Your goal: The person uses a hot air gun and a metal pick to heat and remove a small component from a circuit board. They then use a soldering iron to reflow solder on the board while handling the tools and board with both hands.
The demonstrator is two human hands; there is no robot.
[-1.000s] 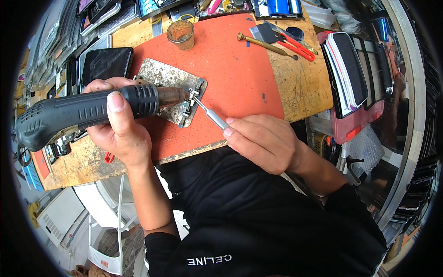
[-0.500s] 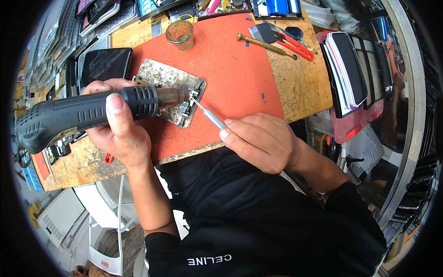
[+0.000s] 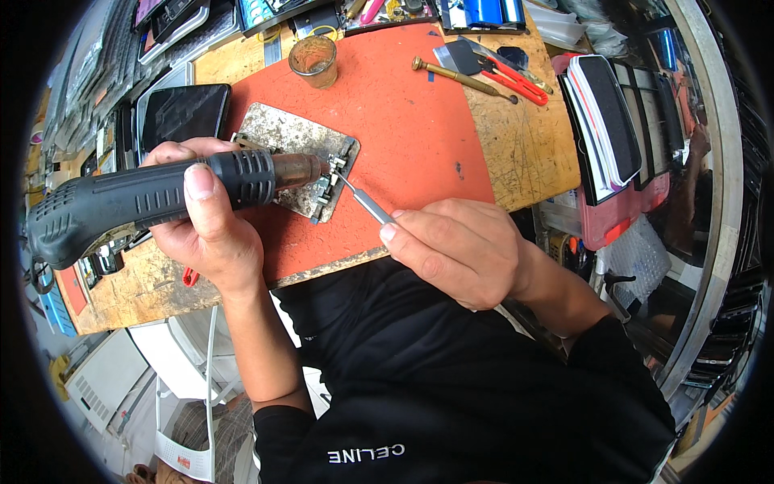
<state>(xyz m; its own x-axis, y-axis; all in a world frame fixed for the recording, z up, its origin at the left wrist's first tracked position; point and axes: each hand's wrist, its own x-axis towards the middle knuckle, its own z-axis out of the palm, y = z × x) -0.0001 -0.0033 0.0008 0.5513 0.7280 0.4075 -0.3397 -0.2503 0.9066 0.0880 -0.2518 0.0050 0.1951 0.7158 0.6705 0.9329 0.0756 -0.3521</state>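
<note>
My left hand point(image 3: 211, 218) is wrapped round a black hot air gun point(image 3: 153, 189), whose metal nozzle points right at a small circuit board point(image 3: 324, 190). Clamps hold that board on a stained metal plate holder point(image 3: 294, 129), which lies tilted on the red mat. Between thumb and fingers, my right hand point(image 3: 463, 250) pinches a slim silver pick point(image 3: 372, 206). Its thin tip reaches the board right beside the nozzle; whether it touches is too small to tell. Part of the plate is hidden behind the gun and my left hand.
On the red mat point(image 3: 411, 121) stands a small brown-stained glass cup point(image 3: 314, 63). A brass screwdriver point(image 3: 459, 79) and a red-handled cutter point(image 3: 520, 84) lie at the back right. A black phone point(image 3: 184, 117) is at the left, and stacked phone cases point(image 3: 605, 121) stand on the right.
My right hand and the pick have shifted very slightly, with the tip staying by the nozzle. The hot air gun and the plate hold their place.
</note>
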